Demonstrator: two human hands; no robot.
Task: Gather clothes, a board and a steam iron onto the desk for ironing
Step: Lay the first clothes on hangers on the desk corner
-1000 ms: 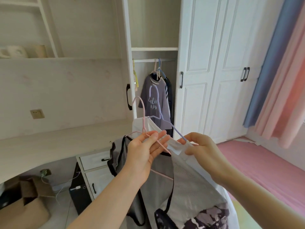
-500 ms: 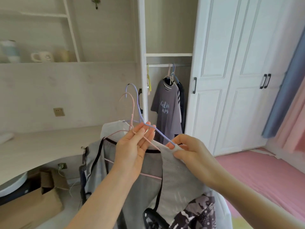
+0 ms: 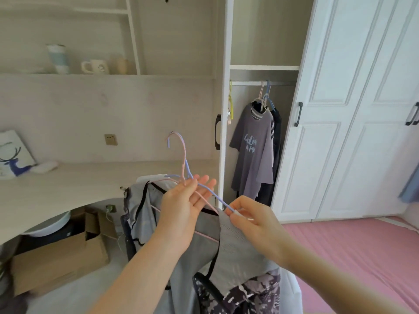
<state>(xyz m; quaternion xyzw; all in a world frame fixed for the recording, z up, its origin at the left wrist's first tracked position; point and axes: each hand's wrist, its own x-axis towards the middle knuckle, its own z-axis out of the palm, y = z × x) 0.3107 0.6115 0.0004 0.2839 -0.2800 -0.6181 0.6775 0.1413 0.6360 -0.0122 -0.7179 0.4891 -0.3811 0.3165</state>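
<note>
Fingers [image 3: 196,188], left hand [image 3: 181,211]: clasped on pink and blue wire hangers [image 3: 183,150]; right hand [image 3: 251,220]: pinched on the blue arm; grey mesh garments [image 3: 233,245] have been carried nearer the pale wooden surface [image 3: 68,184].

Pink hanger [image 3: 182,152]; blue hanger [image 3: 217,198]. Garment [image 3: 235,250]: grey, black trim. Second garment [image 3: 256,291]: dark purple and white camouflage. T-shirt [image 3: 251,155]: grey-purple, pale blue lettering. Third hanger [image 3: 230,100]: yellow. Wardrobe doors [image 3: 340,155]: white, with black handles [image 3: 298,114]. Floor [image 3: 351,250]: pink. Box [image 3: 59,264]: brown. Cushion [image 3: 13,155]: white, blue deer print. Curtain [image 3: 410,191]: blue.
</note>
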